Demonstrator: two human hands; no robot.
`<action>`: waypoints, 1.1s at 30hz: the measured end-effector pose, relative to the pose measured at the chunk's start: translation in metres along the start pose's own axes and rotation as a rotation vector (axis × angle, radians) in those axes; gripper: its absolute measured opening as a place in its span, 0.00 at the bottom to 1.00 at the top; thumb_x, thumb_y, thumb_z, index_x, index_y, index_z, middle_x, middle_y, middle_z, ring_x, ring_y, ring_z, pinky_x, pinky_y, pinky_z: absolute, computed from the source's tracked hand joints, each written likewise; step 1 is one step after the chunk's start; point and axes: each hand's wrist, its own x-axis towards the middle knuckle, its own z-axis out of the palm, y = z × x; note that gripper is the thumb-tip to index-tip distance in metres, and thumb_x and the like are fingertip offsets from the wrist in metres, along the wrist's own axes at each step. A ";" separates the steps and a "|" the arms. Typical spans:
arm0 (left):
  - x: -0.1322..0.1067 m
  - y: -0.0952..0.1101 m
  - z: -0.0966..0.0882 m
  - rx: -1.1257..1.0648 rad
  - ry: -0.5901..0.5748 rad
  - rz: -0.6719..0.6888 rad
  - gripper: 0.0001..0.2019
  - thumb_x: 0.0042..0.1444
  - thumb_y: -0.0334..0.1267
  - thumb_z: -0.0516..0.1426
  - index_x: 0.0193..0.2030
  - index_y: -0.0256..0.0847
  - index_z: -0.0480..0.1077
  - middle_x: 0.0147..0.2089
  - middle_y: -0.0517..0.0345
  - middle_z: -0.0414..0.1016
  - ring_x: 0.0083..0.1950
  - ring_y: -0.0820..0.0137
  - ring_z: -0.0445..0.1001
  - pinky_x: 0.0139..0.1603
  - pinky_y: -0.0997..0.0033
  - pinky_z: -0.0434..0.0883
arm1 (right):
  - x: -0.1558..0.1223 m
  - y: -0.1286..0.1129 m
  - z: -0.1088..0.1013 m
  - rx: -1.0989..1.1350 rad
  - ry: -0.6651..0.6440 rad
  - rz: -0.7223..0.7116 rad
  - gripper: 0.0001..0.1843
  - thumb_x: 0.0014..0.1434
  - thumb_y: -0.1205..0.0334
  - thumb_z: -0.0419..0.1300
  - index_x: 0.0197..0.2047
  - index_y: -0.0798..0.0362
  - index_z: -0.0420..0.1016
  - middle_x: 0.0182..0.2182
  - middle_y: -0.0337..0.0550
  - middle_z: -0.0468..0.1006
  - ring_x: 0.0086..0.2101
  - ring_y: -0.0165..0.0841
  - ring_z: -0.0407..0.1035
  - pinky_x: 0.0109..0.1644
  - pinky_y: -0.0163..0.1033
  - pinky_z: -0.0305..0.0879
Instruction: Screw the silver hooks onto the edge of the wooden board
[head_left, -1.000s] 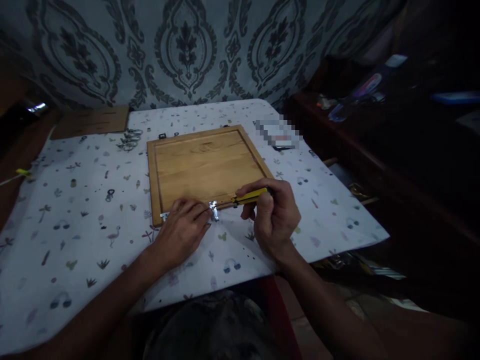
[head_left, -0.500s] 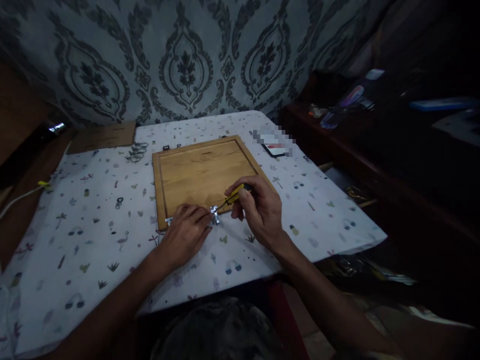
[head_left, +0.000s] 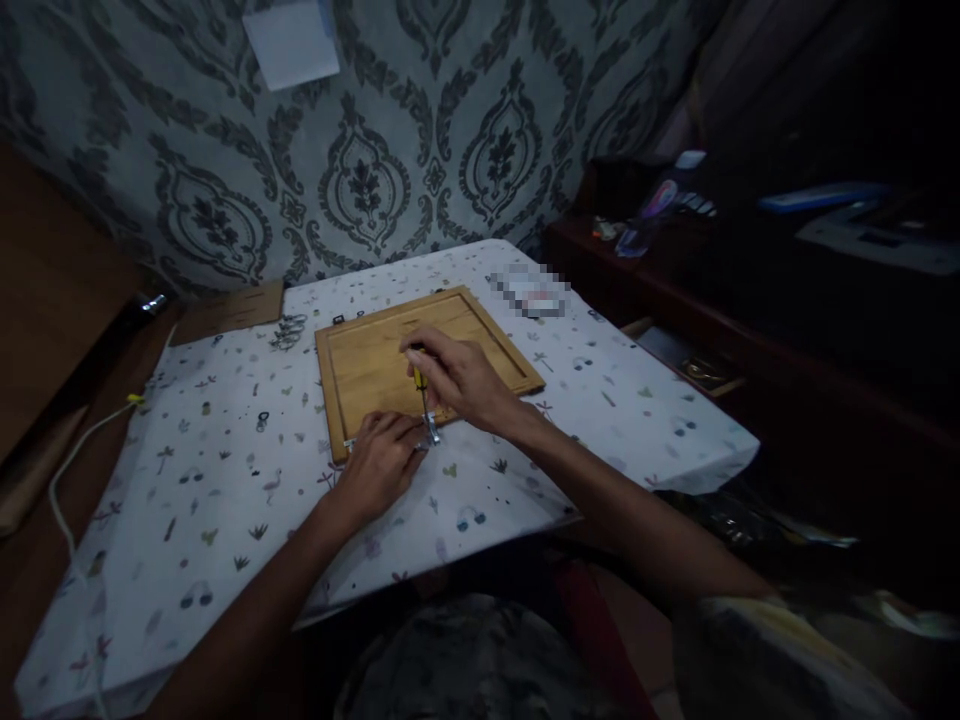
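A square wooden board (head_left: 375, 355) with a raised rim lies flat on a table covered by a white patterned cloth (head_left: 225, 480). My left hand (head_left: 381, 468) rests at the board's near edge, fingers closed on a small metal bracket (head_left: 433, 432) pressed against that edge. My right hand (head_left: 454, 375) is over the board, gripping a yellow-handled screwdriver (head_left: 420, 385) held nearly upright, its tip pointing down at the bracket.
Several small metal fittings (head_left: 286, 333) lie on the cloth beyond the board's far left corner, next to a brown flat panel (head_left: 229, 310). A white cable (head_left: 75, 450) runs along the left. A dark wooden cabinet (head_left: 750, 320) with clutter stands right. Patterned wallpaper behind.
My right hand has swung the screwdriver from lying level at the board's near right edge to standing upright over the bracket. The view has tilted up and back. The left hand has stayed put.
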 end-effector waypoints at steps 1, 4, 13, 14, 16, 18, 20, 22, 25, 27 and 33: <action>0.000 0.000 0.000 0.003 -0.002 -0.001 0.11 0.66 0.33 0.57 0.54 0.38 0.75 0.53 0.50 0.81 0.53 0.59 0.75 0.56 0.53 0.69 | 0.003 0.000 0.001 -0.018 -0.017 -0.011 0.09 0.72 0.57 0.51 0.43 0.51 0.68 0.28 0.34 0.72 0.19 0.23 0.66 0.25 0.30 0.60; 0.000 -0.001 0.001 0.001 -0.009 -0.003 0.12 0.66 0.32 0.57 0.54 0.37 0.75 0.52 0.49 0.81 0.53 0.59 0.75 0.57 0.52 0.69 | 0.009 -0.002 0.002 -0.051 -0.062 -0.030 0.08 0.72 0.59 0.51 0.42 0.51 0.67 0.27 0.34 0.71 0.20 0.24 0.66 0.26 0.30 0.59; 0.001 -0.001 0.000 -0.009 -0.033 -0.022 0.11 0.66 0.34 0.57 0.53 0.39 0.76 0.51 0.49 0.81 0.53 0.59 0.74 0.58 0.52 0.68 | 0.011 0.005 -0.007 0.145 -0.220 0.065 0.11 0.71 0.57 0.51 0.50 0.54 0.66 0.25 0.32 0.70 0.19 0.26 0.70 0.24 0.30 0.65; 0.001 -0.001 0.000 -0.011 -0.035 -0.023 0.11 0.66 0.34 0.57 0.53 0.39 0.76 0.51 0.49 0.81 0.53 0.59 0.74 0.58 0.52 0.68 | 0.012 0.006 -0.007 0.165 -0.218 0.070 0.11 0.70 0.57 0.52 0.50 0.54 0.66 0.25 0.31 0.69 0.19 0.26 0.69 0.23 0.30 0.66; 0.001 -0.001 -0.001 -0.015 -0.034 -0.027 0.11 0.66 0.33 0.57 0.53 0.39 0.76 0.51 0.49 0.81 0.53 0.59 0.74 0.58 0.52 0.68 | 0.012 0.009 -0.006 0.189 -0.179 0.072 0.11 0.69 0.56 0.55 0.48 0.54 0.68 0.29 0.34 0.71 0.18 0.23 0.67 0.21 0.29 0.65; 0.001 -0.001 -0.001 -0.020 -0.034 -0.034 0.11 0.66 0.33 0.57 0.53 0.39 0.76 0.51 0.50 0.81 0.53 0.59 0.74 0.58 0.52 0.68 | 0.013 0.011 -0.003 0.211 -0.121 0.075 0.10 0.66 0.55 0.59 0.45 0.53 0.68 0.34 0.36 0.71 0.19 0.21 0.65 0.18 0.27 0.62; 0.002 -0.001 0.000 -0.022 -0.038 -0.037 0.11 0.66 0.33 0.58 0.53 0.40 0.76 0.51 0.50 0.81 0.53 0.59 0.74 0.58 0.52 0.68 | 0.013 0.012 0.000 0.251 -0.078 0.090 0.12 0.63 0.55 0.62 0.42 0.53 0.67 0.35 0.36 0.69 0.20 0.20 0.65 0.16 0.26 0.60; 0.002 -0.001 0.000 -0.019 -0.043 -0.037 0.11 0.66 0.33 0.58 0.54 0.39 0.76 0.52 0.50 0.81 0.53 0.59 0.74 0.58 0.52 0.68 | 0.013 0.013 0.002 0.292 -0.060 0.105 0.14 0.62 0.54 0.63 0.41 0.52 0.65 0.31 0.33 0.68 0.20 0.21 0.64 0.16 0.25 0.60; 0.002 -0.001 -0.001 -0.015 -0.047 -0.032 0.11 0.66 0.33 0.57 0.53 0.40 0.76 0.53 0.50 0.80 0.54 0.59 0.74 0.58 0.52 0.67 | 0.013 0.016 0.002 0.315 -0.057 0.099 0.15 0.62 0.52 0.64 0.42 0.52 0.64 0.29 0.32 0.69 0.19 0.21 0.65 0.18 0.26 0.62; 0.002 -0.001 -0.002 -0.014 -0.049 -0.025 0.11 0.66 0.33 0.57 0.53 0.40 0.76 0.53 0.50 0.80 0.54 0.59 0.74 0.57 0.53 0.68 | 0.013 0.018 -0.001 0.323 -0.081 0.079 0.16 0.64 0.52 0.63 0.46 0.54 0.66 0.31 0.34 0.73 0.19 0.20 0.67 0.20 0.26 0.64; 0.002 -0.001 -0.002 -0.026 -0.021 -0.016 0.10 0.66 0.33 0.57 0.52 0.39 0.76 0.51 0.50 0.81 0.53 0.60 0.74 0.56 0.54 0.68 | 0.011 0.018 -0.004 0.372 -0.130 0.094 0.17 0.66 0.53 0.61 0.50 0.56 0.71 0.34 0.37 0.74 0.18 0.21 0.68 0.21 0.29 0.67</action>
